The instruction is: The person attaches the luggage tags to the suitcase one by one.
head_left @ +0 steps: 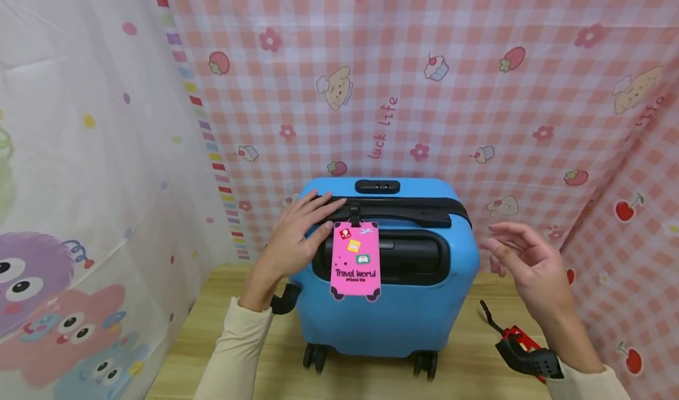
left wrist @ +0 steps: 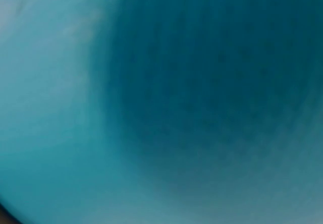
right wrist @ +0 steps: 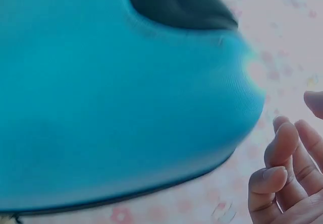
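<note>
A small blue suitcase [head_left: 382, 323] stands upright on its black wheels. My left hand [head_left: 294, 238] rests flat on its upper left edge, fingers spread across the black handle [head_left: 405, 213]. From that handle hangs a pink luggage tag [head_left: 355, 261] printed "Travel World", close to my left thumb. To the suitcase's right, my right hand [head_left: 536, 270] hovers with loosely bent fingers, holding nothing. The right wrist view shows those bent fingers [right wrist: 282, 143] apart from the suitcase side [right wrist: 141, 98]. In the left wrist view, the blurred blue shell [left wrist: 50, 108] fills the picture.
A red tag [head_left: 522, 338] with a black strap lies on the wooden surface [head_left: 467, 359] at right, partly behind the right wrist mount [head_left: 527, 359]. A pink checked curtain [head_left: 403, 64] hangs close behind the suitcase, with a white patterned curtain [head_left: 106, 123] on the left.
</note>
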Demonstrator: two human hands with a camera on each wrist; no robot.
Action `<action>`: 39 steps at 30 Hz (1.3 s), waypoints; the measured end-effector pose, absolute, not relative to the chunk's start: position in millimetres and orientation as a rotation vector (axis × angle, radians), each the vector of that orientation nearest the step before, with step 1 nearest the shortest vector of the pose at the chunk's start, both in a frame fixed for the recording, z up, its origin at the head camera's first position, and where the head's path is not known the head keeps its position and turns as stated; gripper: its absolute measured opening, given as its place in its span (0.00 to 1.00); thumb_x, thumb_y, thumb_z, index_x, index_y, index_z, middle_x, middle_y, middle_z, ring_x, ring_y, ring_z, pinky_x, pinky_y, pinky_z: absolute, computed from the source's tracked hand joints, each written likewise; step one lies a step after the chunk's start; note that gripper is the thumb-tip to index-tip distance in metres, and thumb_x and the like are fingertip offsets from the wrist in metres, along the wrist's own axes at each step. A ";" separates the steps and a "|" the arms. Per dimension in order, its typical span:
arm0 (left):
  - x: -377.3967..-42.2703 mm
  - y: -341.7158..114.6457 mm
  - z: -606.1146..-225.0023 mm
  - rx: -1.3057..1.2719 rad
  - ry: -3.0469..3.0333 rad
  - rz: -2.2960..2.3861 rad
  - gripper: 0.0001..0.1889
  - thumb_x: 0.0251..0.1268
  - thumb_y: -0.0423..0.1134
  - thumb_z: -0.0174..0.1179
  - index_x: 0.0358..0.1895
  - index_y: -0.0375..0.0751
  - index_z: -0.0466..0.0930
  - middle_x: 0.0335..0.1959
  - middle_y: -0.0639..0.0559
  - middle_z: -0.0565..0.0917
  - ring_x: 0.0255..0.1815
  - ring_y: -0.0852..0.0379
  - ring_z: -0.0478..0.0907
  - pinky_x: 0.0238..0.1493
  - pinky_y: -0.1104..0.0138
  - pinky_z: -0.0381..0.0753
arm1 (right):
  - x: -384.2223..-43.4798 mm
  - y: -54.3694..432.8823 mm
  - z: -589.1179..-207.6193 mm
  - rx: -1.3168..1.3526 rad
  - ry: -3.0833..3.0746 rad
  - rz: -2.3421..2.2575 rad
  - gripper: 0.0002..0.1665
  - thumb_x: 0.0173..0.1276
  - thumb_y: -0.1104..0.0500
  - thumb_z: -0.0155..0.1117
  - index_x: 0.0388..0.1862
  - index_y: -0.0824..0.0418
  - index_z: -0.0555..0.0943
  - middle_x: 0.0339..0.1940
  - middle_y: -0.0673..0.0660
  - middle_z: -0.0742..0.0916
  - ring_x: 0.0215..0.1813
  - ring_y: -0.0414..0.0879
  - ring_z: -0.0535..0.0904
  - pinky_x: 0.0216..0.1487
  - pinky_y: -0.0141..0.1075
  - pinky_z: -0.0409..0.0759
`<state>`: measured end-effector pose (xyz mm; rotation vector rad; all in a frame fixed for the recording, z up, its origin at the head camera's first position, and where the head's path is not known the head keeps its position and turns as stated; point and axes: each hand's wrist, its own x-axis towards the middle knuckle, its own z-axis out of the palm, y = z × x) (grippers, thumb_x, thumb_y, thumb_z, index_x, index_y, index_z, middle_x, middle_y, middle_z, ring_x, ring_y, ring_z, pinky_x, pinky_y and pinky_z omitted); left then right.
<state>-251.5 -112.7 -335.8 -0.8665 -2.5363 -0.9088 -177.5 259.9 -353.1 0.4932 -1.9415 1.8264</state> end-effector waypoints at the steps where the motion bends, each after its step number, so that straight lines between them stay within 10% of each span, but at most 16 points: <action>1: -251.6 -112.9 -335.6 -0.866 -2.534 -0.907 0.24 0.77 0.46 0.48 0.73 0.55 0.69 0.76 0.49 0.64 0.80 0.44 0.49 0.75 0.38 0.42 | -178.2 263.7 -357.2 0.493 -1.929 1.843 0.14 0.72 0.73 0.55 0.55 0.72 0.75 0.39 0.51 0.88 0.26 0.44 0.74 0.28 0.32 0.71; 26: -250.1 -115.2 -336.4 -0.860 -2.528 -0.913 0.23 0.76 0.46 0.49 0.72 0.54 0.70 0.76 0.49 0.65 0.80 0.44 0.50 0.75 0.37 0.44 | -182.1 356.1 -475.1 0.123 -1.935 2.017 0.17 0.72 0.70 0.58 0.57 0.60 0.78 0.43 0.42 0.88 0.43 0.33 0.83 0.42 0.22 0.77; 39: -251.1 -114.1 -336.0 -0.856 -2.528 -0.902 0.23 0.76 0.46 0.48 0.72 0.55 0.70 0.76 0.49 0.65 0.80 0.45 0.50 0.75 0.37 0.43 | -173.7 405.2 -548.7 -0.462 -2.477 1.754 0.28 0.72 0.41 0.59 0.65 0.51 0.72 0.38 0.24 0.81 0.41 0.21 0.76 0.38 0.24 0.77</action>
